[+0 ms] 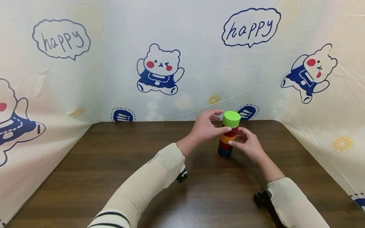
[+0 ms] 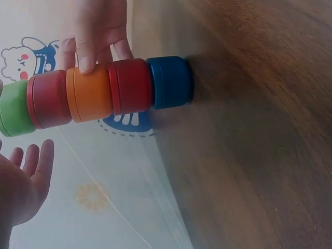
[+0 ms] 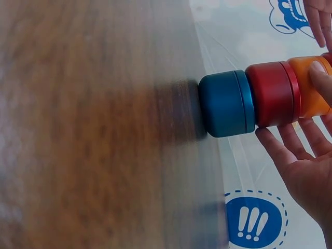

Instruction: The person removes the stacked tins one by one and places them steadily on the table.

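Orange cylinder [image 2: 91, 97], gripped by right hand [image 1: 250, 146], left hand [image 1: 206, 125] spread, touch unclear

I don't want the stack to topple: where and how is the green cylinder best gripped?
Probably by its round side wall, thumb and fingers opposite each other, coming from the left. The green cylinder tops an upright stack, and the right hand occupies its right side, at the orange cylinder.

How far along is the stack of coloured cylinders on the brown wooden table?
Done: stacked upward are shiny blue cylinder, shiny red cylinder, smooth orange cylinder, second red cylinder, bright green cylinder.
In hand: the right hand holds the orange cylinder; the left hand is by the green cylinder.
Remaining: perhaps only letting go, as no loose cylinder shows.
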### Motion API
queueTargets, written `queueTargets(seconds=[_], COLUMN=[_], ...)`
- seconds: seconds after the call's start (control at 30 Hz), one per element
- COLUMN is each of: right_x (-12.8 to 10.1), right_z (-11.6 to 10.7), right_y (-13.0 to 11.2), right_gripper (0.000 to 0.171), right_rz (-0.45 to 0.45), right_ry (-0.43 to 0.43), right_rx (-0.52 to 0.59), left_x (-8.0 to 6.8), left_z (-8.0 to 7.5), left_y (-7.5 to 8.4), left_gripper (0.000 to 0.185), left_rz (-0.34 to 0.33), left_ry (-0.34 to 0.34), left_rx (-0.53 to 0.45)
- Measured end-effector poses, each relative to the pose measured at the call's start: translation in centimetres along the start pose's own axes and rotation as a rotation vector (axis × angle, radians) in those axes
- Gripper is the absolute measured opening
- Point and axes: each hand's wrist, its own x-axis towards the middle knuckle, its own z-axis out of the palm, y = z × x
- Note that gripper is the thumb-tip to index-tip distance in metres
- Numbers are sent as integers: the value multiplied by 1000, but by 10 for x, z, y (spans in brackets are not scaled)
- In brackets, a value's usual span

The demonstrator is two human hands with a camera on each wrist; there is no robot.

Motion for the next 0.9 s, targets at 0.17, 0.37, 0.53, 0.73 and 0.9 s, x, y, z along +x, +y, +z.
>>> queueTargets(seconds=[0.17, 0.37, 0.53, 0.73, 0.9], right_x=[-1, -3, -3, -2, -2], right_z=[0, 1, 1, 1, 1], right_y=[-1, -5, -2, -2, -1], right_gripper=[62, 61, 60, 60, 59], right_rz=[-3, -1, -10, -20, -23], right_ry=[5, -2, 1, 4, 5], right_rx=[0, 0, 5, 8, -4], left_x=[6, 9, 11, 12, 12], left_z=[4, 8, 12, 14, 15], left_y=[1, 2, 3, 4, 6], left_gripper=[59, 58, 58, 56, 55], left_rz=[-20, -21, -15, -28, -43], left_ry=[-4, -11, -17, -3, 4], left_rx=[-46, -67, -67, -28, -1])
